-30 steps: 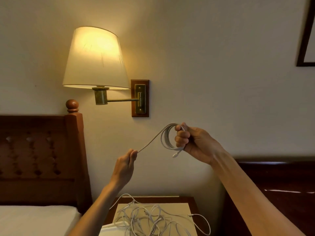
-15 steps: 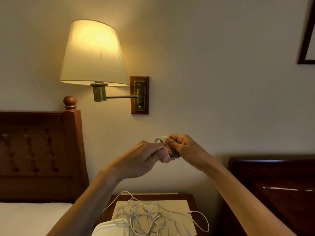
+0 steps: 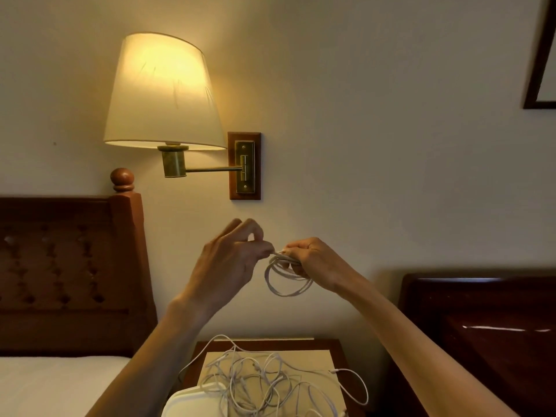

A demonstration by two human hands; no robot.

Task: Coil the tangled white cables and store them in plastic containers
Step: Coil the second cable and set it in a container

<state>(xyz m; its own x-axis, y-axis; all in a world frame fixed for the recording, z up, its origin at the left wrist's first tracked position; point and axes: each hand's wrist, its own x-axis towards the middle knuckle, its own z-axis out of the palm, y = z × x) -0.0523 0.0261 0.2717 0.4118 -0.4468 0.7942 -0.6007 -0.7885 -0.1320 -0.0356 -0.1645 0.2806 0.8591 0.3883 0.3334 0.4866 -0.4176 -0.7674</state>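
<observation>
A coiled white cable [image 3: 285, 276] hangs in the air in front of the wall, its loops gathered at the top and drooping below the hands. The right hand [image 3: 316, 263] grips the top of the coil, fingers curled round the bunched strands. The left hand [image 3: 231, 260] meets it from the other side: thumb and forefinger pinch the cable end just where it touches the coil, while the other fingers [image 3: 237, 227] lift upward, loosely spread. Both forearms reach up from the bottom of the view.

Below the hands, a tangle of white cables [image 3: 261, 377] lies spread over a pale mat [image 3: 319, 361] on a wooden nightstand [image 3: 270, 344], one loop trailing over the mat's right edge. A white plastic container [image 3: 192, 401] sits at the near edge of the nightstand, partly under the tangle and cut off by the frame.

To the left stands a dark wooden headboard [image 3: 66, 266] with a round knob on its post, above white bedding [image 3: 54, 383]. A lit wall lamp [image 3: 162, 91] with a cream shade hangs above on a brass arm. Dark glossy furniture [image 3: 481, 326] fills the right side, and a dark picture frame [image 3: 538, 55] shows at the upper right corner
</observation>
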